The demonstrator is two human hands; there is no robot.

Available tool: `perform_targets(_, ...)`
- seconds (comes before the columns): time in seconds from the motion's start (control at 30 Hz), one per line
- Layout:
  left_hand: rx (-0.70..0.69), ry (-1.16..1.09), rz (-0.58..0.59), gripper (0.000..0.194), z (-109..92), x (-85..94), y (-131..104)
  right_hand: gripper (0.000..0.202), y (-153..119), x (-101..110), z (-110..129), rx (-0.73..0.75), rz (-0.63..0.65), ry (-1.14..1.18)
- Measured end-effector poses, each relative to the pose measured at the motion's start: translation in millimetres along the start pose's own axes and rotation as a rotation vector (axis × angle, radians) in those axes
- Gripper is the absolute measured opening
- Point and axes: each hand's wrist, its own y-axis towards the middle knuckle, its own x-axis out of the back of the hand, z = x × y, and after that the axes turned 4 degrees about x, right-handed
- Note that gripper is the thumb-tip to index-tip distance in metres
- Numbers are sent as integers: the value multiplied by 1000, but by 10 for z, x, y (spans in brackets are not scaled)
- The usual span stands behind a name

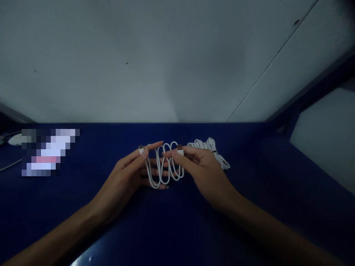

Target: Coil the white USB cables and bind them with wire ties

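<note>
A white USB cable (165, 181) hangs in several loose loops between my two hands, above the blue table. My left hand (133, 166) pinches the small plug end between thumb and index finger, and its other fingers stretch out behind the loops. In my right hand (202, 162), thumb and fingers are closed on the cable by its larger USB plug (180, 149). Beyond my right hand lie more white cables (219, 153), bundled on the table; one is bound with a dark tie. The hand partly hides them.
The blue table (177, 229) meets a pale wall (138, 74) at the back. At the left lies a blurred-out bright object (50, 153), with a white rounded item (15, 139) and a white cord (11, 165) beside it. A blue frame (310, 99) rises at the right.
</note>
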Motion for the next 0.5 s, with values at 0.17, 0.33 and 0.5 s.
perform_targets(0.17,4,-7,5,47,7,4,8,21,-3,-1,17,-21,-6,-27)
perform_targets(0.33,2,-1,6,47,3,17,-5,22,1,8,-8,-16,3,-16)
perform_targets(0.5,-10,-6,-30,42,7,12,0,25,-14,4,-27,5,42,-49)
